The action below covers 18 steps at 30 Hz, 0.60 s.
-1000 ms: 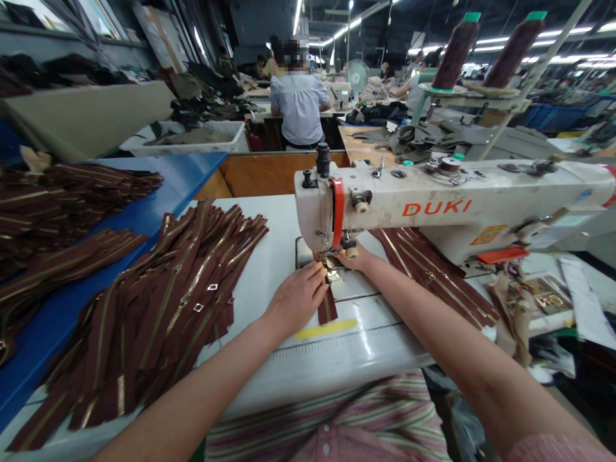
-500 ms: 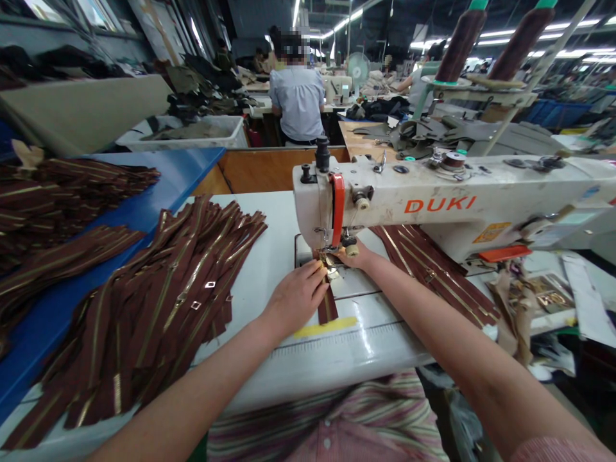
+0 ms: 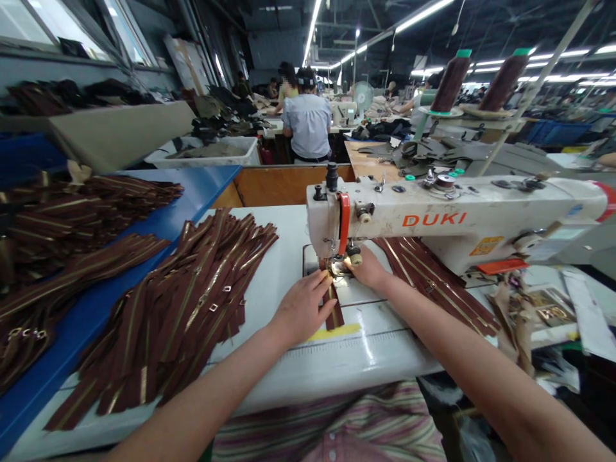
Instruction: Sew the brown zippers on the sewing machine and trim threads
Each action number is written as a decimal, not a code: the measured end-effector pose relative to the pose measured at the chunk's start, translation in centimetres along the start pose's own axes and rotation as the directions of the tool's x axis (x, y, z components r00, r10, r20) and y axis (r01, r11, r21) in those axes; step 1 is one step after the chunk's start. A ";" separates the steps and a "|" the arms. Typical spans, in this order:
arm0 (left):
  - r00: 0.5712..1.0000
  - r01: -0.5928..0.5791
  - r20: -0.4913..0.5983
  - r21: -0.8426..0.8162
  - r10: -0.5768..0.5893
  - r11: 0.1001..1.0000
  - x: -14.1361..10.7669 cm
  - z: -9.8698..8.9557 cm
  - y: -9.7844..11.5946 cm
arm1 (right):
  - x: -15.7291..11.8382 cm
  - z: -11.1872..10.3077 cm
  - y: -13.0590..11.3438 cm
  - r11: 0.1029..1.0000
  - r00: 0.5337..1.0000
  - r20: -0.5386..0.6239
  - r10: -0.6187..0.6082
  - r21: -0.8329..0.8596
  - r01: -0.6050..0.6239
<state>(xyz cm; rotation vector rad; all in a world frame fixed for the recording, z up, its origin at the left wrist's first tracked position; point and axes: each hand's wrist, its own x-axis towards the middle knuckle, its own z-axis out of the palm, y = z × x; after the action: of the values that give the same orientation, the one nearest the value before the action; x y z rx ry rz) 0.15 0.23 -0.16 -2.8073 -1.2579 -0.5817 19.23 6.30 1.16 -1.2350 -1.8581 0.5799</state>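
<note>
In a long sewing hall, a co-worker (image 3: 307, 125) sits at a far bench with their back turned, and two thread cones (image 3: 450, 83) stand on a rack above a white DUKI sewing machine (image 3: 423, 221). The white table (image 3: 283, 231) under the machine meets a blue table (image 3: 206, 186) on the left. A big heap (image 3: 192, 301) of brown zippers with metal teeth lies on the white table, left of the machine, more heaps (image 3: 81, 205) cover the blue table, and a smaller bunch (image 3: 433, 282) lies to the right, under the machine's arm. Going by the heaps, many zippers lie to the left and fewer to the right, though which are finished cannot be told. One zipper (image 3: 333, 308) runs under the presser foot (image 3: 334, 264), its lower end reaching a strip of yellow tape (image 3: 334, 332). The left hand (image 3: 303, 308) is half open, fingertips on the zipper beside the foot; the right hand (image 3: 368, 269) rests just right of the foot, and whether either pinches the zipper cannot be told
</note>
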 end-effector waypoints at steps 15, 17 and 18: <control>0.980 -0.177 -0.072 0.088 0.184 0.980 -4.5 -0.6 3.8 | -13.2 0.5 -4.7 0.941 0.985 0.130 -0.117 -0.303 0.152; 0.976 -0.205 -0.056 0.094 0.211 0.974 -4.9 -0.5 4.0 | -13.4 0.5 -4.7 0.947 0.986 0.131 -0.106 -0.290 0.140; 0.974 -0.215 -0.047 0.096 0.220 0.972 -5.1 -0.5 4.1 | -13.4 0.5 -4.7 0.950 0.986 0.129 -0.103 -0.280 0.136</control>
<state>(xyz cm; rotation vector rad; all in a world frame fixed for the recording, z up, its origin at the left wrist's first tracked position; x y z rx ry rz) -0.15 -6.26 -0.80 -2.7807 -0.9252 -0.5730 18.86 -7.83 -0.66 -1.2838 -2.1543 0.3253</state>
